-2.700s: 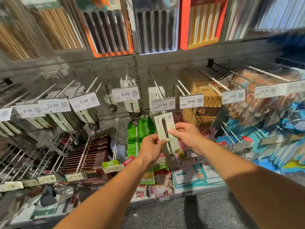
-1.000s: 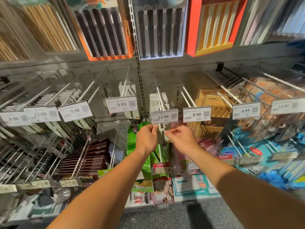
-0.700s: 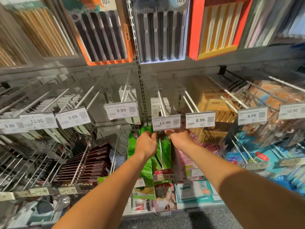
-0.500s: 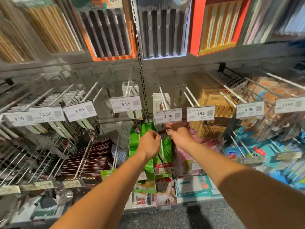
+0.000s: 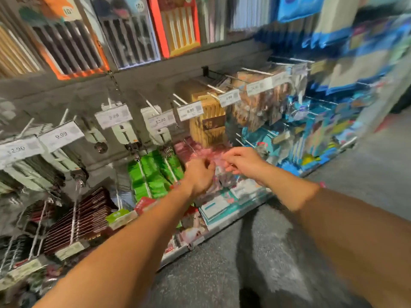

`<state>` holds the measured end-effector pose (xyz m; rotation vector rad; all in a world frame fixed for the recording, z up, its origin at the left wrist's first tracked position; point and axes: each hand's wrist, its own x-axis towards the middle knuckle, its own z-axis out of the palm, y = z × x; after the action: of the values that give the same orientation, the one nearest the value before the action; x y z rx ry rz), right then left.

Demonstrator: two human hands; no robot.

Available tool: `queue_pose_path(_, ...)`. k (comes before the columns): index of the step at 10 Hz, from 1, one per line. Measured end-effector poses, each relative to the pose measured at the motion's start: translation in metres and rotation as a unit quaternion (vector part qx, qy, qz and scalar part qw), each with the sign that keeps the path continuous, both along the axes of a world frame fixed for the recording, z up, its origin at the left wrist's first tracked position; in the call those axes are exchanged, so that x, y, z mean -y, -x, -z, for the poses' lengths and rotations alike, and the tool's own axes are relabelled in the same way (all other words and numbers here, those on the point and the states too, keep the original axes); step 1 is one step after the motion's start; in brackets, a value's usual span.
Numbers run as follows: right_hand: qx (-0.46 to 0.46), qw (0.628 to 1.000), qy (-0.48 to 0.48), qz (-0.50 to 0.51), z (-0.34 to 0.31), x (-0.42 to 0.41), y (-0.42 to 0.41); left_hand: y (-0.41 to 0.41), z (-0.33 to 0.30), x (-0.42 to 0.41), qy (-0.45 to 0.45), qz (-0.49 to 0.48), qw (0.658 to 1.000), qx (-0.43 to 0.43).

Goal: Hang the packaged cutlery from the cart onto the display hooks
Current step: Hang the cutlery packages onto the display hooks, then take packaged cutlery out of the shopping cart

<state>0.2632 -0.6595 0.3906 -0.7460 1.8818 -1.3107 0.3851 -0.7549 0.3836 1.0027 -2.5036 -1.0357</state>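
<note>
Bright, even store light from overhead, colours vivid. Heavy motion blur smears the right side, blue packages (image 5: 322, 130) streaking. Price tags (image 5: 61, 135) barely readable. Wide-angle bend tilts the shelf rail (image 5: 155, 70); a soft shadow falls on the floor (image 5: 255, 241).

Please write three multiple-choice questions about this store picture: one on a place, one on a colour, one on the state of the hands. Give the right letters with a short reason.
1. The white 8.99 price tag hangs in front of:
A. tan boxed packages
B. green packets
C. dark brown boxes

2. The packets directly below the pale green carded cutlery packs are:
A. blue
B. green
C. orange

3. The left hand and right hand are:
A. each gripping a cutlery pack
B. on the floor
C. empty, fingers loosely curled

Answers: 1 A, tan boxes sit just behind the tag. 2 B, they are bright green. 3 C, no pack shows in either hand.
</note>
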Motion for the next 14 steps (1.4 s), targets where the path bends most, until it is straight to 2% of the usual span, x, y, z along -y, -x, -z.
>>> queue_pose_path(2, -0.01, 0.995, -0.041, 0.096, -0.012, -0.137, 0.035, 0.057, -0.01, -0.107, -0.029, 0.127, 0.991, -0.028)
queue_pose_path(4, -0.01, 0.978, -0.085, 0.192, -0.003, -0.286, 0.074, 0.126, 0.007, -0.239, -0.139, 0.235, 0.962, -0.032)
queue_pose_path(5, 0.001, 0.965, -0.134, 0.227, 0.003, -0.385, 0.091, 0.154, 0.008, -0.334, -0.156, 0.307, 0.939, -0.008)
queue_pose_path(6, -0.011, 0.949, -0.131, 0.287, 0.008, -0.492, 0.104, 0.177, 0.014, -0.43, -0.183, 0.361, 0.915, 0.003)
queue_pose_path(7, 0.019, 0.934, -0.131, 0.331, 0.011, -0.563, 0.11, 0.194, 0.026, -0.498, -0.188, 0.386, 0.903, 0.02)
queue_pose_path(8, 0.0, 0.918, -0.203, 0.341, 0.03, -0.64, 0.118, 0.219, 0.051, -0.573, -0.177, 0.401, 0.897, 0.056)
queue_pose_path(9, 0.016, 0.909, -0.26, 0.326, 0.056, -0.69, 0.122, 0.233, 0.079, -0.62, -0.164, 0.411, 0.892, 0.087)
queue_pose_path(10, 0.06, 0.896, -0.302, 0.319, 0.093, -0.743, 0.12, 0.241, 0.117, -0.665, -0.134, 0.443, 0.871, 0.165)
queue_pose_path(11, 0.101, 0.874, -0.344, 0.329, 0.134, -0.784, 0.123, 0.248, 0.159, -0.692, -0.141, 0.442, 0.858, 0.219)
queue_pose_path(12, 0.124, 0.865, -0.392, 0.289, 0.162, -0.797, 0.125, 0.26, 0.184, -0.705, -0.146, 0.423, 0.857, 0.258)
queue_pose_path(13, 0.146, 0.851, -0.423, 0.274, 0.187, -0.811, 0.135, 0.285, 0.202, -0.723, -0.074, 0.45, 0.838, 0.301)
queue_pose_path(14, 0.159, 0.863, -0.389, 0.281, 0.225, -0.824, 0.147, 0.305, 0.234, -0.728, -0.089, 0.433, 0.835, 0.329)
